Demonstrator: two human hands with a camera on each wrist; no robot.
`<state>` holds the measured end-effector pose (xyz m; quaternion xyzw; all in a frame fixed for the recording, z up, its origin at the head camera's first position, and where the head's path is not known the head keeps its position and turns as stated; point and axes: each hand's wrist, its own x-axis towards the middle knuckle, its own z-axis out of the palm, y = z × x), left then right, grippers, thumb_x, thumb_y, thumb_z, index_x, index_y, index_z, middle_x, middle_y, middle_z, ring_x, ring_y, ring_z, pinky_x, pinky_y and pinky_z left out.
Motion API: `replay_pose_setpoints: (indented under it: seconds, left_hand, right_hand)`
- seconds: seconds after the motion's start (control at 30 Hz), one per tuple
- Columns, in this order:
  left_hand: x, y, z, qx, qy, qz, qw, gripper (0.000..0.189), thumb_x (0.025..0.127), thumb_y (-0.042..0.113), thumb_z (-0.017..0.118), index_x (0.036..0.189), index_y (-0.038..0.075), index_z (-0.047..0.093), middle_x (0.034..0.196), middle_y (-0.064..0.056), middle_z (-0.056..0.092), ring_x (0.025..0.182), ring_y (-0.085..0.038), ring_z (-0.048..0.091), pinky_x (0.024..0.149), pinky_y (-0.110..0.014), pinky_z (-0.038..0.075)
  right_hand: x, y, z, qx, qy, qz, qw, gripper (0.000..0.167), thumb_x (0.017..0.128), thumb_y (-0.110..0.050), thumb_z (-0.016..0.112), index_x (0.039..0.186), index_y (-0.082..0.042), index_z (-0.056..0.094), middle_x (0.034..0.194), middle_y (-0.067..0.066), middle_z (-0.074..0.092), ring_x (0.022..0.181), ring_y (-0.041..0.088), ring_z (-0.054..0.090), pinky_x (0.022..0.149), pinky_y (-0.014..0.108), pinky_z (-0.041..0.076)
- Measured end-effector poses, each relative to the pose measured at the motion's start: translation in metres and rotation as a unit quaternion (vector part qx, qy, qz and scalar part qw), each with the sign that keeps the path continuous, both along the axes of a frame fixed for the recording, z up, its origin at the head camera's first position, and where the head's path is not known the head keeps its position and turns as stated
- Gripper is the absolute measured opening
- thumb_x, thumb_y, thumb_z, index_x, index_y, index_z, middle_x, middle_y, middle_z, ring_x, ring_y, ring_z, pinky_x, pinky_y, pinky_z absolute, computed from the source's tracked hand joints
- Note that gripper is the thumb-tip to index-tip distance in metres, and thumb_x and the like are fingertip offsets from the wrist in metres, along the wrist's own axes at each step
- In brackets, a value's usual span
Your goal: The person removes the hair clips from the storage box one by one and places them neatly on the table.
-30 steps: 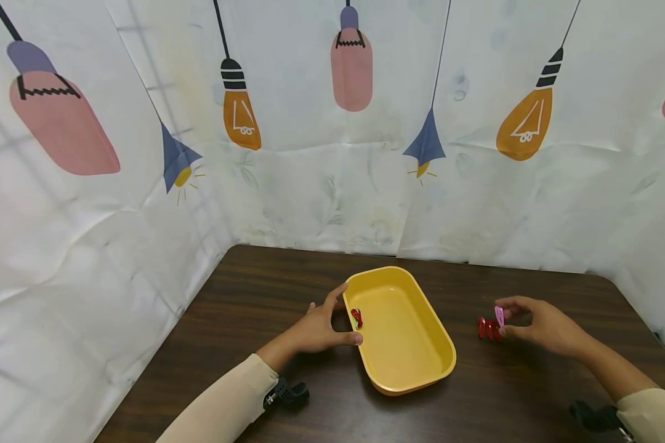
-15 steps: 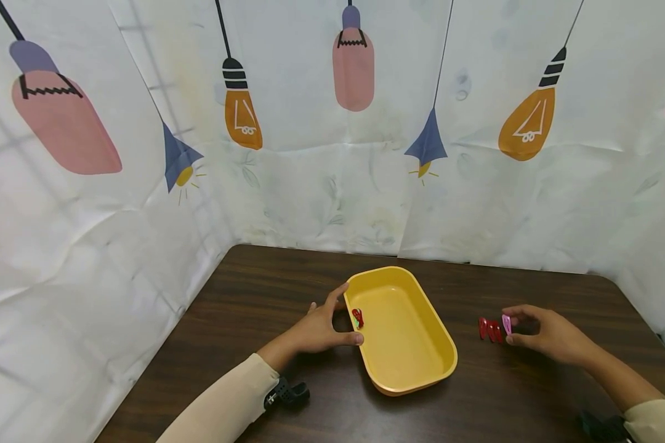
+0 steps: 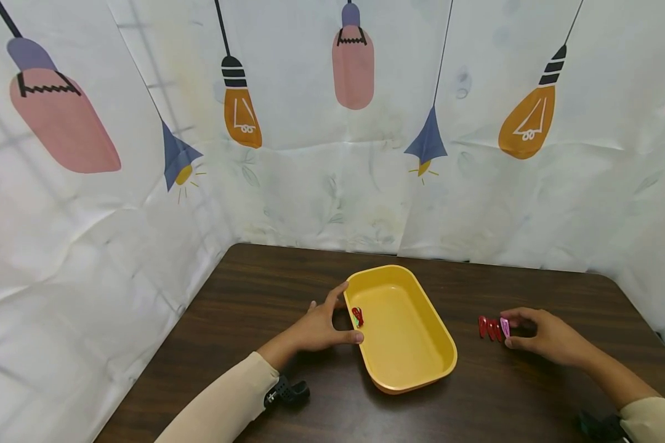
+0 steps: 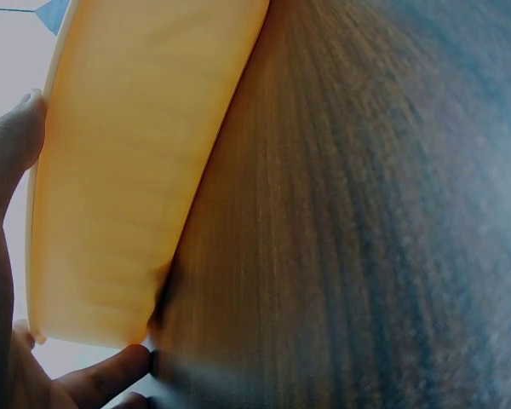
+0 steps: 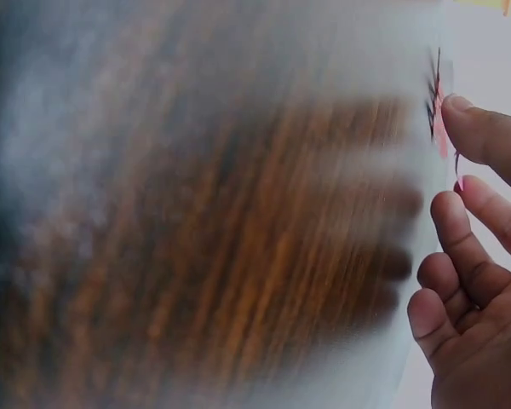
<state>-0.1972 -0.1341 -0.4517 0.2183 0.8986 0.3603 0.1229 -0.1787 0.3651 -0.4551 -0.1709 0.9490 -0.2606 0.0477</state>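
In the head view a yellow tray (image 3: 401, 332) sits mid-table, with a small red-and-green bundle (image 3: 357, 317) at its left inner wall. My left hand (image 3: 321, 326) spreads along the tray's left side, thumb and a fingertip at the rim; the left wrist view shows another finger low at the tray's end. To the right, my right hand (image 3: 548, 335) pinches a pink hair clip (image 3: 505, 327) between thumb and finger. It is right beside several red hair clips (image 3: 490, 328) lined up in a short row on the table. In the right wrist view the pink clip is mostly hidden by the fingers.
The dark wood-grain table (image 3: 277, 277) runs back to a white cloth (image 3: 310, 203) printed with lamps, hung behind and along the left. Black wrist mounts (image 3: 288, 392) sit on both forearms, close to the tabletop.
My right hand has moved slightly right and down with the pink clip, which now stands lower, against the end of the red row. My left hand and the tray have stayed put.
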Motion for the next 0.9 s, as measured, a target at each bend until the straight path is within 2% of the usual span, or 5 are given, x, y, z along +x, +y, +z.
replay_pose_setpoints:
  seconds: [0.33,0.67,0.9]
  left_hand:
    - [0.0007,0.0002,0.0011,-0.002,0.001,0.000,1.0000,0.120,0.080,0.075,0.072,0.165,0.027,0.004,0.144,-0.004,0.057,0.134,-0.029,0.054,0.117,-0.069,0.002]
    - [0.0004,-0.0003,-0.0007,-0.001,0.004,-0.001,1.0000,0.119,0.080,0.075,0.071,0.165,0.027,0.004,0.145,-0.005,0.056,0.134,-0.030,0.053,0.117,-0.069,0.002]
    - [-0.0002,-0.0008,-0.0023,-0.001,0.004,-0.003,1.0000,0.119,0.080,0.076,0.071,0.165,0.028,0.003,0.147,-0.005,0.055,0.135,-0.030,0.052,0.117,-0.069,0.001]
  right_hand:
    - [-0.0026,0.0027,-0.0017,-0.007,-0.005,0.012,0.9999,0.057,0.086,-0.041,0.084,0.130,-0.009,0.067,0.106,-0.002,0.063,0.096,0.010,0.058,0.079,0.035,0.052]
    - [-0.0069,0.0016,-0.0039,0.007,-0.009,0.027,0.9996,0.061,0.084,-0.044,0.084,0.130,-0.007,0.068,0.108,0.000,0.064,0.099,0.021,0.059,0.080,0.042,0.052]
    - [-0.0080,0.0015,-0.0035,0.010,-0.013,0.029,0.9995,0.063,0.083,-0.044,0.085,0.130,-0.006,0.067,0.106,0.000,0.063,0.097,0.020,0.057,0.077,0.038,0.051]
